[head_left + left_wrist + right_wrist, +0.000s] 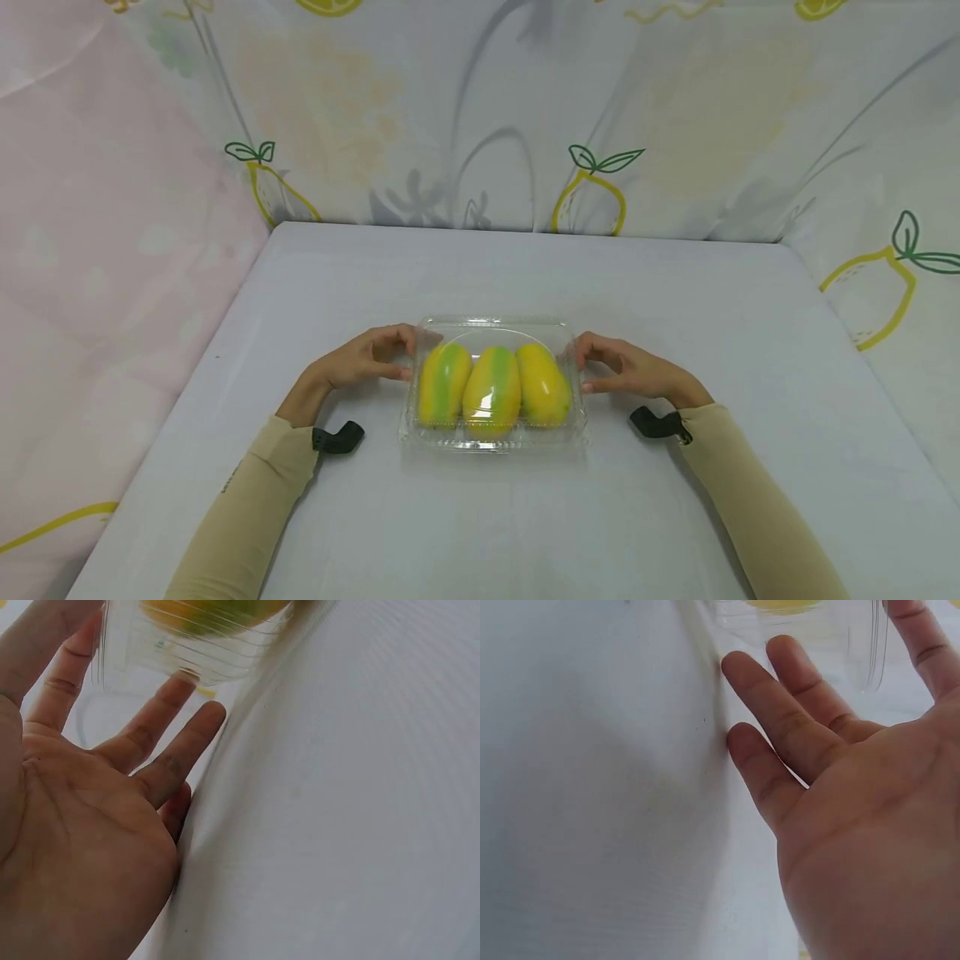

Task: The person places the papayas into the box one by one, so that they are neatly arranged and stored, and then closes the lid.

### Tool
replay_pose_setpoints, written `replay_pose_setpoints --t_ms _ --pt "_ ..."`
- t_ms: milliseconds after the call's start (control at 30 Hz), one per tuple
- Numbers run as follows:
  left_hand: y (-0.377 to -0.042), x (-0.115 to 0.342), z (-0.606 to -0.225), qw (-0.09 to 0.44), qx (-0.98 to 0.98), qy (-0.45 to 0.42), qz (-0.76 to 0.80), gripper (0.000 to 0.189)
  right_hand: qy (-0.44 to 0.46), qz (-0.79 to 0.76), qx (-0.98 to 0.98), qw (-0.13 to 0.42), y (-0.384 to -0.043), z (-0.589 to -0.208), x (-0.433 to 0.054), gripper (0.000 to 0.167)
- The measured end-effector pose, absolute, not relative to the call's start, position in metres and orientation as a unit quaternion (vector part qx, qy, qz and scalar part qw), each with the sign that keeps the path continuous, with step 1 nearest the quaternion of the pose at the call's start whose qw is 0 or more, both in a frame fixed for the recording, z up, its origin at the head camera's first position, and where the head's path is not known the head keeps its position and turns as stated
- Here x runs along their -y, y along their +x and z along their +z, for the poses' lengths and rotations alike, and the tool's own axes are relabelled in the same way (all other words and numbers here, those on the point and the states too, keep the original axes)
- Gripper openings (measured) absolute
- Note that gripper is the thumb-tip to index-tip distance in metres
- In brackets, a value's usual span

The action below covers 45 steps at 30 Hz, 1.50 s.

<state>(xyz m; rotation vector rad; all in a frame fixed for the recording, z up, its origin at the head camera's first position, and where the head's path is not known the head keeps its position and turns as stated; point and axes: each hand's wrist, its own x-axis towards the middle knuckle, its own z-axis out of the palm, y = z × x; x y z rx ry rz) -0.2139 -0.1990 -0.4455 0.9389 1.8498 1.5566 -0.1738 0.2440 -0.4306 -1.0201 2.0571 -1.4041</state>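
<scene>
A clear plastic clamshell box sits mid-table with its lid over three yellow mangoes, some streaked green. At the box's left side is my left hand, thumb and forefinger tips right at the rim and set apart from each other. My right hand mirrors it at the right side, its fingertips by the rim. Both wrist views show the other fingers fairly straight and spread, low beside the ribbed wall of the box. The right thumb is out of the right wrist view.
A white cloth covers the table. Behind it hangs a pale curtain with lemon drawings, and pinkish cloth lines the left. A black wrist mount sticks out from the left sleeve; another black mount is on the right.
</scene>
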Motion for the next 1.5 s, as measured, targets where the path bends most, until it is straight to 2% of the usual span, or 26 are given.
replay_pose_setpoints --t_ms 167,300,400,533,667,867,1100,1233,1400,1500 --pt "-0.214 0.2 -0.444 0.265 -0.691 0.352 0.573 0.016 -0.374 -0.508 -0.743 0.224 -0.173 -0.427 -0.244 0.012" --pt "-0.215 0.199 -0.442 0.26 -0.705 0.351 0.559 0.013 -0.342 -0.506 -0.753 0.244 -0.172 -0.422 -0.244 0.007" --pt "-0.214 0.198 -0.44 0.264 -0.715 0.347 0.546 0.015 -0.328 -0.496 -0.762 0.256 -0.17 -0.419 -0.245 0.012" --pt "-0.213 0.197 -0.436 0.278 -0.722 0.342 0.534 0.017 -0.328 -0.465 -0.774 0.276 -0.166 -0.414 -0.246 0.031" --pt "-0.21 0.197 -0.432 0.281 -0.742 0.331 0.51 0.031 -0.317 -0.435 -0.793 0.286 -0.161 -0.408 -0.242 0.046" --pt "-0.207 0.194 -0.429 0.281 -0.752 0.329 0.498 0.054 -0.302 -0.413 -0.814 0.277 -0.156 -0.404 -0.234 0.048" --pt "-0.204 0.193 -0.428 0.277 -0.756 0.325 0.496 0.052 -0.294 -0.426 -0.807 0.285 -0.151 -0.404 -0.233 0.049" --pt "-0.199 0.194 -0.432 0.264 -0.757 0.318 0.506 0.05 -0.304 -0.45 -0.796 0.268 -0.145 -0.411 -0.235 0.048" --pt "-0.193 0.196 -0.437 0.24 -0.754 0.314 0.525 0.046 -0.324 -0.47 -0.793 0.213 -0.136 -0.421 -0.238 0.044" --pt "-0.19 0.197 -0.44 0.229 -0.749 0.317 0.535 0.042 -0.345 -0.48 -0.787 0.179 -0.133 -0.427 -0.238 0.036"
